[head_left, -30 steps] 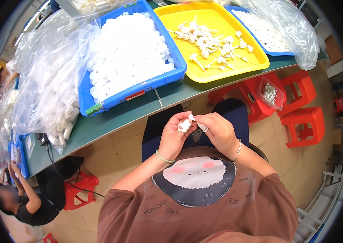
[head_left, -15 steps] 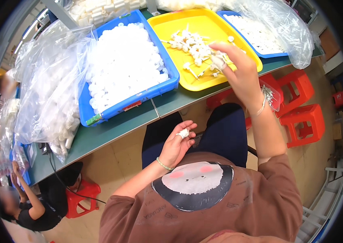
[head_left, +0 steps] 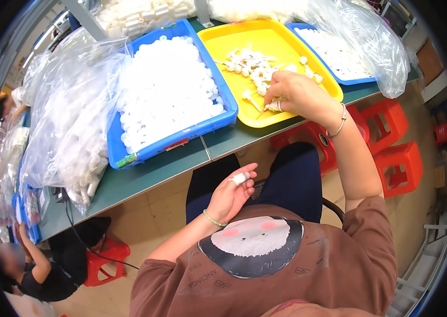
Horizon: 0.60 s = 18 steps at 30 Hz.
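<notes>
My right hand [head_left: 300, 95] reaches down into the yellow tray [head_left: 223, 34], its fingers pinched together low among small white-headed pieces with thin stems [head_left: 250, 63]. Whatever sits between those fingertips is too small and covered to make out. White wrapping shows on a finger of this hand. My left hand [head_left: 229, 198] rests palm up above my lap, fingers loosely curled and apart, with a white wrap [head_left: 240, 178] around one digit. No object can be seen in it.
Left of the tray stands a blue bin [head_left: 181, 136] heaped with white plastic parts. Clear bags [head_left: 65, 121] lie beyond it. Another blue tray [head_left: 358, 81] holds small white pieces. Red stools [head_left: 400, 169] stand below the green table [head_left: 149, 177]. A person [head_left: 49, 274] sits at left.
My right hand has lowered into the yellow tray and its fingers have closed at the pieces. My left hand has barely moved.
</notes>
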Tool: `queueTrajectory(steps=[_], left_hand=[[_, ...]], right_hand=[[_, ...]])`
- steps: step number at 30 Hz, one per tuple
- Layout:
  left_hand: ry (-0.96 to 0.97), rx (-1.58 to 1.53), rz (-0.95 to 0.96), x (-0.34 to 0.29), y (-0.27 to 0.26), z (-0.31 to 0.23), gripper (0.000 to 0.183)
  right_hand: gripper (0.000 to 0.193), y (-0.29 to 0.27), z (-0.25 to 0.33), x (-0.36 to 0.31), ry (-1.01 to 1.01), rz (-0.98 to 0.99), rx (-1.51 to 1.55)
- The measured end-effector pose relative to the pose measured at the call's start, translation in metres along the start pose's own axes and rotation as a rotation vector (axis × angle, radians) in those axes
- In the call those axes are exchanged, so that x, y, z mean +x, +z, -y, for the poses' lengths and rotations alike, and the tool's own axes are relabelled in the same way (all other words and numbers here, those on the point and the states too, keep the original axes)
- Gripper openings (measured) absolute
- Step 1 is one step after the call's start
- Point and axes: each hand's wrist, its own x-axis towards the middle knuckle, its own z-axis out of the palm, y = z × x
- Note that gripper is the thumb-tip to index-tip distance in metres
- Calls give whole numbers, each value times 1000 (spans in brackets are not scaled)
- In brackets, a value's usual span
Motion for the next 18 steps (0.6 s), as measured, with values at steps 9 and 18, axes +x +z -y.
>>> queueTrajectory(steps=[9,18], left_hand=[[101,-27,-13,-2,9,-1,40],[131,-149,62,-4,3,-1,34]], right_hand=[[23,0,-20,8,300,-188,465],[20,7,80,-57,-34,-353,394]])
